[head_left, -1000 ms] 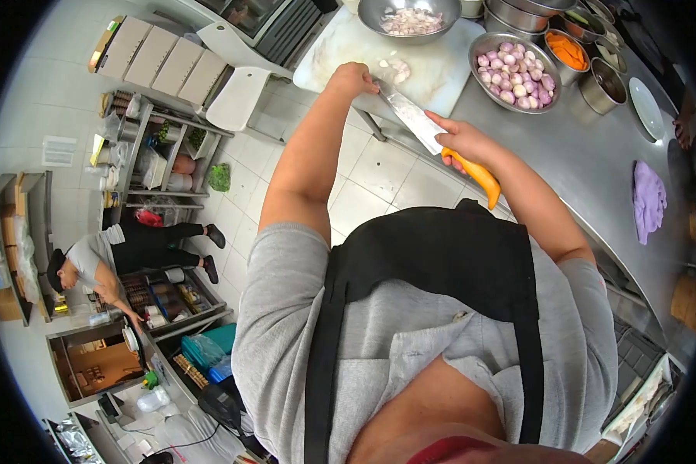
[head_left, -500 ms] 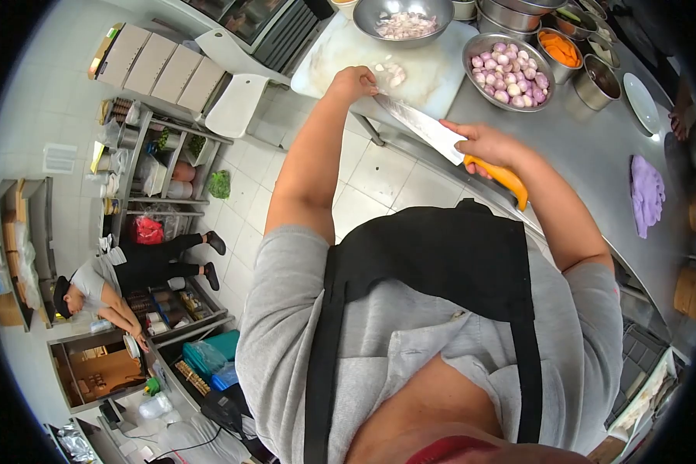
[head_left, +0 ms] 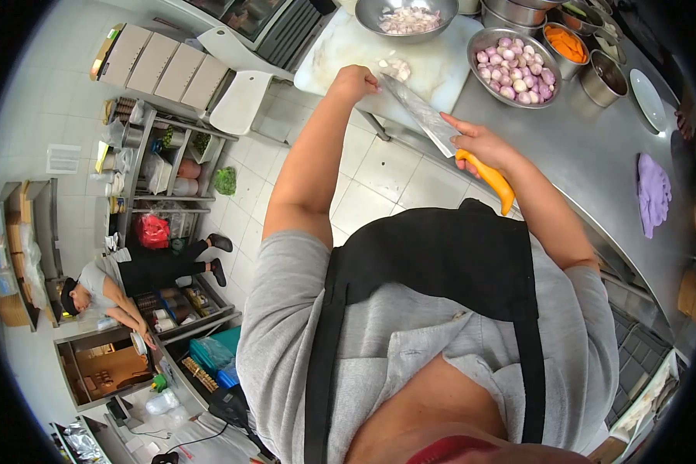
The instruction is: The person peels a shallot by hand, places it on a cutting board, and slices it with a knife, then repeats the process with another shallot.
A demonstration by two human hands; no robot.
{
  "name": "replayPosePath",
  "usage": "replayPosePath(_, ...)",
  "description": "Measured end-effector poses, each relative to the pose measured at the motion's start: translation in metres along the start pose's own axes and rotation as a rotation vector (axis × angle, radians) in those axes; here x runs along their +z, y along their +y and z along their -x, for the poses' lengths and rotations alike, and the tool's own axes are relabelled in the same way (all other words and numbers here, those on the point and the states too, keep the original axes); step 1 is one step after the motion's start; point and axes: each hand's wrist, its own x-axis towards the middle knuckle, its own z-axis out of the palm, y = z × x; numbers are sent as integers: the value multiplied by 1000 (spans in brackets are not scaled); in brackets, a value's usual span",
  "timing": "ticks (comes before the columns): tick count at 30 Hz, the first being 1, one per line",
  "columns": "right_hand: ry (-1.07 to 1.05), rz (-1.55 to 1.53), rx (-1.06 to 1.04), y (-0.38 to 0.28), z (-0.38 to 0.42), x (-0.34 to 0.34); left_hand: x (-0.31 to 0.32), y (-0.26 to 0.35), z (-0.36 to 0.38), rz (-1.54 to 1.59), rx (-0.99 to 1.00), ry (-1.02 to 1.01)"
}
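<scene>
My right hand (head_left: 481, 147) is wrapped round a chef's knife (head_left: 424, 117) with an orange handle, its thumb side against the rear of the blade. The tip lies over the white cutting board (head_left: 325, 58), close to a small pile of chopped shallots (head_left: 395, 69). My left hand (head_left: 355, 83) rests at the board's near edge, left of the tip, with its fingers curled together. Whatever those fingers hold, if anything, is hidden. Behind the pile stands a metal bowl (head_left: 407, 37) of chopped shallots. To its right is another bowl (head_left: 553, 97) of whole peeled shallots.
On the steel counter (head_left: 568, 147) are a container of orange pieces (head_left: 566, 45), a metal pot (head_left: 605, 81), a white oval plate (head_left: 647, 100) and a purple glove (head_left: 653, 197). Another person (head_left: 104, 282) stands at shelving on the left.
The knife has turned: its tip is farther up the board, nearer the shallot pile, and its handle has swung to the left with my right hand. My left hand has barely moved.
</scene>
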Motion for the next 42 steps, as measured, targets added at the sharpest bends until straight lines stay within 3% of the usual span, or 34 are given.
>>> replayPosePath(11,-13,39,-4,-1,-4,0,-3,19,4,-206,23,29)
replayPosePath(21,-27,1,5,-3,-20,9,-5,15,-1,-190,78,6)
replayPosePath(26,-25,1,6,5,-23,12,-4,11,-6,-208,-18,-67)
replayPosePath(42,-72,209,17,-11,-12,6,-9,14,-2,-176,-53,29)
